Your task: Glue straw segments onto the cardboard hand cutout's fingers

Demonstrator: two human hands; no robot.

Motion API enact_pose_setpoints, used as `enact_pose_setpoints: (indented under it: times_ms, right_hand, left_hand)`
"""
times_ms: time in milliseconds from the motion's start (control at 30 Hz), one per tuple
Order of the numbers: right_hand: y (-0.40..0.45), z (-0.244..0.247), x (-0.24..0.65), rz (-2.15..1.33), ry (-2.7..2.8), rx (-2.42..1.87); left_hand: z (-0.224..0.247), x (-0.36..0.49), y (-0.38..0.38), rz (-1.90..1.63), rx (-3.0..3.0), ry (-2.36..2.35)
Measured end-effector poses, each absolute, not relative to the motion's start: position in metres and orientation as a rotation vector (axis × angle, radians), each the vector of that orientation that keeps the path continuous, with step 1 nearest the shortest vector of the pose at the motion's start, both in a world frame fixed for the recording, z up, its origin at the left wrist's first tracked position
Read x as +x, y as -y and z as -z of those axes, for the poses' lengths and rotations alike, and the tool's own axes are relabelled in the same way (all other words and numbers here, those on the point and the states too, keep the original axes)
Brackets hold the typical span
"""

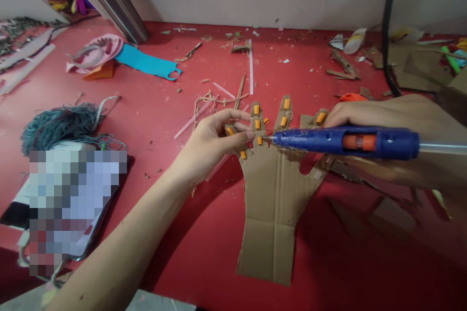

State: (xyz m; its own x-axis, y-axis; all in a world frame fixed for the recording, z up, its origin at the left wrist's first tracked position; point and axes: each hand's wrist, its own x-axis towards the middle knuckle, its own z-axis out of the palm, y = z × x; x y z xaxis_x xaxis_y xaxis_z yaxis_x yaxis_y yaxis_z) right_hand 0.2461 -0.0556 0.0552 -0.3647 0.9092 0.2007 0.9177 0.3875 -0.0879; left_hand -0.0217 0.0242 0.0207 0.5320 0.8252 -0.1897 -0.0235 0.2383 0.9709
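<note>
A brown cardboard cutout shaped like a hand (270,194) is held over the red table, its fingers pointing away from me. Short orange tube pieces (287,104) sit along its fingers. My left hand (219,141) pinches one cardboard finger from the left, thumb on top near an orange piece. In my right hand (394,112) is a blue hot glue gun (310,141), its nozzle pointing left at the base of that same finger, close to the lowest orange piece. A clear glue stick (443,148) extends from its rear. The glue gun hides part of the cutout.
On the left lie a bundle of grey-blue yarn (65,124) and a phone (105,204), partly pixelated. Farther back are a blue strip (146,60) and pink pieces (97,51). Twine, clear straws (251,68) and scraps litter the red table (204,252). A black cable (388,34) hangs at right.
</note>
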Motion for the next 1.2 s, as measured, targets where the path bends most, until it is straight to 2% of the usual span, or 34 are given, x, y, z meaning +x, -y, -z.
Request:
enact_pose_setpoints:
  times_ms: [133,667,933,1200]
  right_hand:
    - [0.054,-0.060,0.244,-0.060,2.440,-1.432]
    - [0.059,-0.073,0.236,-0.123,2.450,-1.590]
    - [0.055,-0.062,0.242,-0.074,2.425,-1.458]
    - [0.056,-0.071,0.236,-0.185,2.439,-1.471]
  left_hand:
    - [-0.022,-0.021,-0.024,-0.684,1.182,-0.837]
    - [-0.019,-0.021,-0.025,-0.666,1.180,-0.858]
    - [-0.018,-0.023,-0.025,-0.663,1.212,-0.842]
    - [-0.018,-0.020,-0.024,-0.672,1.191,-0.845]
